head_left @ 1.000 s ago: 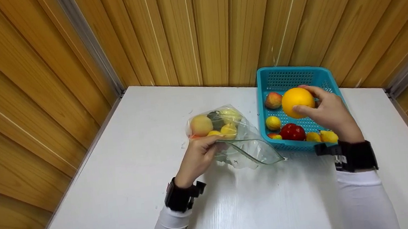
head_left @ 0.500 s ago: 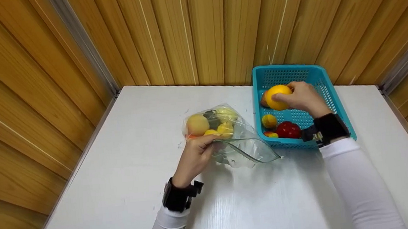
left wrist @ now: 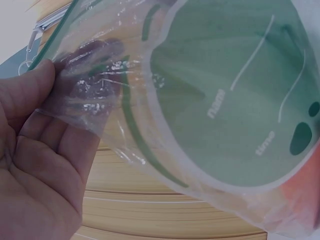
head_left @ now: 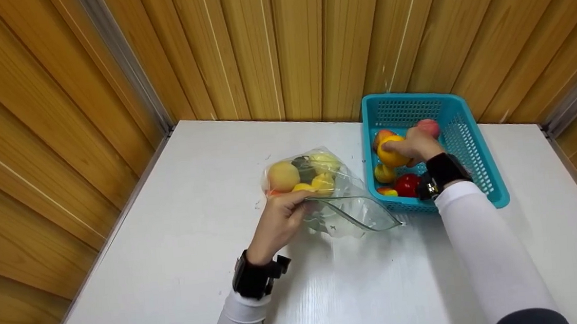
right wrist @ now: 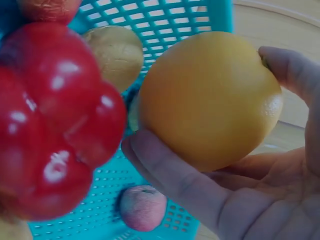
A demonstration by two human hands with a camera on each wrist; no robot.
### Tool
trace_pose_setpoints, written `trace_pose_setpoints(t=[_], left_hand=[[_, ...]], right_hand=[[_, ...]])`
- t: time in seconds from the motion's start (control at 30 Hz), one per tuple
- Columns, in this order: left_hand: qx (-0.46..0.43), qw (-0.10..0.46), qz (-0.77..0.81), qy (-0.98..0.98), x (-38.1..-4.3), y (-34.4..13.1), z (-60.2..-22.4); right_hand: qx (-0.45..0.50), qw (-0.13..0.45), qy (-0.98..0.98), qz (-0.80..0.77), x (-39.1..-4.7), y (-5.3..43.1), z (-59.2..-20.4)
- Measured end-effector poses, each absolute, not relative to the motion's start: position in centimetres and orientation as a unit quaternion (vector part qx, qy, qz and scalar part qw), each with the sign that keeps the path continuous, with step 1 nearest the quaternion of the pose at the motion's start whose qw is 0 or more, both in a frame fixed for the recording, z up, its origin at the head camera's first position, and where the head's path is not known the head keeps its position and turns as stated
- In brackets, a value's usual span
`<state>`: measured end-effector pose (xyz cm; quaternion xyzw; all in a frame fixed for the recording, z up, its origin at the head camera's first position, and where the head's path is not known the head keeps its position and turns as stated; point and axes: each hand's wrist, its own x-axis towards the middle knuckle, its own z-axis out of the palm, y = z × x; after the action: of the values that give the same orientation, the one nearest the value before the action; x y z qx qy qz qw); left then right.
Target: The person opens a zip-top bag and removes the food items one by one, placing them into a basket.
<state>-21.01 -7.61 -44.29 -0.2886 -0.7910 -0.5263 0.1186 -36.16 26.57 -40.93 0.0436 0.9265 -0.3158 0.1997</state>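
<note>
My left hand [head_left: 282, 223] pinches the rim of a clear zip bag [head_left: 357, 213] between thumb and fingers, and its mouth gapes toward the right. A peach-like fruit [head_left: 283, 177], a lemon [head_left: 323, 183] and other fruit lie inside it. In the left wrist view, the bag's green printed panel [left wrist: 225, 100] fills much of the frame. My right hand [head_left: 417, 145] is down in the blue basket, gripping an orange [right wrist: 210, 100] with the thumb and fingers around it. Close by are a red bell pepper [right wrist: 55, 120] and a small yellow fruit [head_left: 384, 173].
The blue basket [head_left: 493, 177] stands at the back right against the wood-panelled wall [head_left: 295, 48]. A pink-red fruit [head_left: 428, 128] lies at its far side. The white table [head_left: 180, 227] stretches around the bag and basket.
My right hand has moved the orange left and lower, down into the basket beside the yellow fruit. The left hand keeps its hold on the bag in the same place.
</note>
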Motion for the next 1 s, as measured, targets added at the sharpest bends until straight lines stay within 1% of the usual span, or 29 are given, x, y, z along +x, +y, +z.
trace_pose_setpoints(t=[0.1, 0.27, 0.33, 0.57, 0.67, 1.0], left_hand=[[-0.29, 0.124, -0.52, -0.794, -21.0, -7.5, -44.2], [-0.291, 0.141, -0.5, -0.803, -21.0, -7.5, -44.2], [-0.291, 0.144, -0.497, -0.805, -21.0, -7.6, -44.2], [-0.291, 0.141, -0.502, -0.802, -21.0, -7.6, -44.4], [-0.289, 0.139, -0.505, -0.801, -21.0, -7.6, -44.4], [-0.289, 0.15, -0.5, -0.802, -20.9, -7.8, -44.3]], right_hand=[[0.057, 0.217, 0.92, -0.32, -36.2, 26.8, -41.3], [0.067, 0.229, 0.916, -0.323, -36.4, 27.1, -41.4], [0.059, 0.233, 0.916, -0.32, -36.4, 27.2, -41.4], [0.002, 0.287, 0.905, -0.314, -36.6, 27.5, -41.4], [-0.011, 0.298, 0.901, -0.314, -36.7, 27.7, -41.4], [-0.026, 0.29, 0.905, -0.311, -36.0, 27.9, -40.2]])
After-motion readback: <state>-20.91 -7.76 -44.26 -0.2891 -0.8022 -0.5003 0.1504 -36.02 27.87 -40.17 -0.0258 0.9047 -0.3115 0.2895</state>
